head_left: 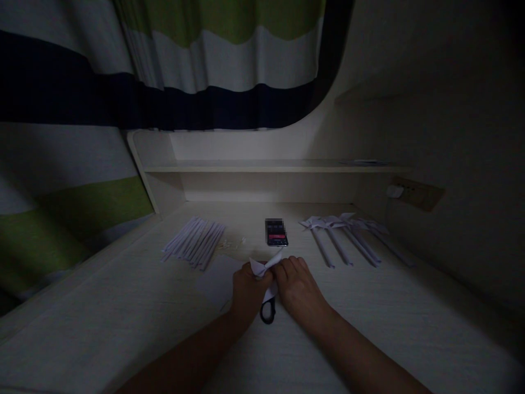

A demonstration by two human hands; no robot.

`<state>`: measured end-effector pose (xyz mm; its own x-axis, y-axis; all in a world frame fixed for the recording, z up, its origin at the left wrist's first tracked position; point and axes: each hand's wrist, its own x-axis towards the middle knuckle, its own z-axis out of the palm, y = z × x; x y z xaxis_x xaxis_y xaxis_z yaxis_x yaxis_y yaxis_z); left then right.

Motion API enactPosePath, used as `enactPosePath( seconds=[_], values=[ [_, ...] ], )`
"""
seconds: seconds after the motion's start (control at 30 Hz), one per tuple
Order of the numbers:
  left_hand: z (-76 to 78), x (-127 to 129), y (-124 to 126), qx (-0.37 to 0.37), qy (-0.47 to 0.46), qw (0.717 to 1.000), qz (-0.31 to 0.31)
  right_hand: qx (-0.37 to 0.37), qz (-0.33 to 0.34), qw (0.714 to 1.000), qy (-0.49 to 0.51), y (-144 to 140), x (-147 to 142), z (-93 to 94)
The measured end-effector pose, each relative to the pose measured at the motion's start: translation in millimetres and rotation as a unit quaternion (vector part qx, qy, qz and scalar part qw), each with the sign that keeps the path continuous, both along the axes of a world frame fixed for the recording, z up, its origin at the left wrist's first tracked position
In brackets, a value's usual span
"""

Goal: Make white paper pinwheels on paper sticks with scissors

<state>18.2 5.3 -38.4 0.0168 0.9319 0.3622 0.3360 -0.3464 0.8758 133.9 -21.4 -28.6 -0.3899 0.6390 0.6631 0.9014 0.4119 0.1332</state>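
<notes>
Two bare hands meet at the middle of the pale wooden desk point(123, 328), pinched together on a small folded piece of white paper point(266, 266). The left hand point(249, 293) grips the paper's near side with fingers curled around it, and the right hand point(298, 287) closes its fingertips on the other side, so a pointed flap sticks up between them. Just under the hands lie black-handled scissors point(268, 310), one loop showing below the wrists. A flat white sheet point(217, 282) rests on the desk beside the left hand.

By my reading, the step in hand is shaping a paper head by folding or creasing, and it is midway. The next move would call for a firm pinch along the crease while the other hand steadies the flap.

Farther out, a dark phone point(276, 232) lies beyond the hands. To its left sits a row of plain rolled white paper sticks point(192, 243); to its right, finished white paper sticks with folded tops point(348, 235).
</notes>
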Motion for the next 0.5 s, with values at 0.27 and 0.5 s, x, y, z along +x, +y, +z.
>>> enactPosePath(
  seconds=[0.27, 0.5],
  values=[
    [-0.2, 1.4, -2.9, -0.015, -0.015, 1.0, -0.008, -0.031, -0.032, 0.998, 0.046, 3.0, -2.8, -4.4],
    [0.3, 2.5, -4.9, -0.029, -0.041, 0.999, -0.013, -0.045, -0.013, 0.997, 0.062, 4.1, -3.2, -6.6]
  ],
)
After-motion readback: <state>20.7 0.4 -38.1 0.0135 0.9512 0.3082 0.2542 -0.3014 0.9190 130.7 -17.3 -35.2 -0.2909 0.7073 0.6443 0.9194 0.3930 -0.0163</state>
